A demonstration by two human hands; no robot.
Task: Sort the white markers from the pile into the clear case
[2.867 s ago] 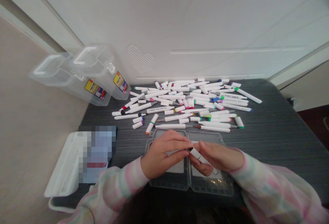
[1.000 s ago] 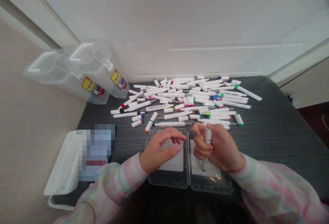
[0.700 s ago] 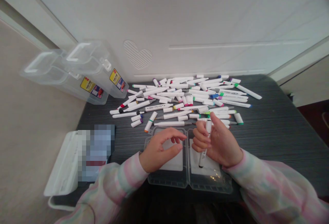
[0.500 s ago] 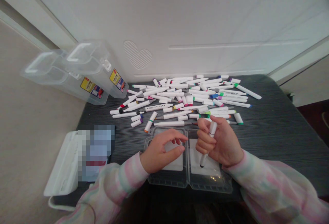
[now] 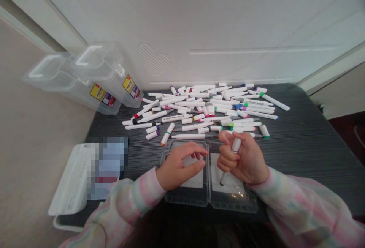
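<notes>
A white marker (image 5: 236,145) with a dark lower tip is gripped in my right hand (image 5: 242,158), its fingers wrapped around the barrel. It slants over the right half of a clear hinged plastic case (image 5: 196,203), which lies opened flat with a white card in each half. My left hand (image 5: 181,165) hovers over the left half, fingers apart and holding nothing. Just beyond the case, many loose white markers (image 5: 194,127) with coloured ends lie in a jumbled heap. One short marker with an orange end (image 5: 167,134) lies nearest my left hand.
Two clear upright plastic boxes (image 5: 125,84) with yellow labels stand at the back left. A white object (image 5: 67,183) and a blurred-out flat item (image 5: 111,164) lie at the left edge of the dark table (image 5: 310,145). A white panel (image 5: 228,24) rises behind.
The marker in my right hand has tilted slightly, its lower tip shifting a little left. My left hand stays almost still, and the view has moved slightly.
</notes>
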